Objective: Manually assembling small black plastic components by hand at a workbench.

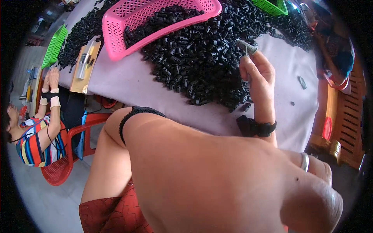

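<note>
Close to the camera, my left hand (233, 174) fills the lower middle, its back toward me and a black lacy band (134, 112) at the wrist. A silver ring (305, 162) sits on one finger. The fingers curl inward at the lower right, hiding their tips and anything between them. Beyond it, my right hand (260, 73), with a black wristband (264, 128), pinches a small grey, rough-looking, cloth-like piece (248, 47) above the right side of a heap of small black cylindrical parts (194, 62). A similar grey piece (302, 82) lies on the table farther right.
A pink perforated basket (113, 40) lies tilted on the heap. Green baskets (56, 46) (272, 6) stand at the far left and far right. A wooden board (81, 79) rests at the cloth-covered table's (132, 85) left edge. A co-worker (42, 136) sits left on a red chair (70, 155).
</note>
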Demonstrator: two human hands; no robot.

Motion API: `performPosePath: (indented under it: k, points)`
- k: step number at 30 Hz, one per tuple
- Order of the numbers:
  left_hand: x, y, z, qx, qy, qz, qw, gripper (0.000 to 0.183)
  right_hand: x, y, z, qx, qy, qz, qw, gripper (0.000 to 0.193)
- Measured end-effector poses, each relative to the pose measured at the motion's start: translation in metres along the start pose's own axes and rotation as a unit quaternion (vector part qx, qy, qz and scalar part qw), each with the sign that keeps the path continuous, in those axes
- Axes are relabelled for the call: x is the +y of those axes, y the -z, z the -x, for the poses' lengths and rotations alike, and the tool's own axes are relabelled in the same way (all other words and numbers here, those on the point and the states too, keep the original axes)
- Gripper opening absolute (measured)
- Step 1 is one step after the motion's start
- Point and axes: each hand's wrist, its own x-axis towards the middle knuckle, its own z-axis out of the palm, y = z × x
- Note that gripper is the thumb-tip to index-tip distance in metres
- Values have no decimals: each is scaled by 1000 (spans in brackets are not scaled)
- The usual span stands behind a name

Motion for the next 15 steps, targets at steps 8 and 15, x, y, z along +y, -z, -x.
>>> performPosePath:
  k: [8,15]
  points:
    - [9,4,2,6,19,-19,1000,28,-2,-2,1,12,-11,20,1000,12]
    - [12,10,4,12,36,-32,999,29,1,-7,-2,2,-13,21,1000,12]
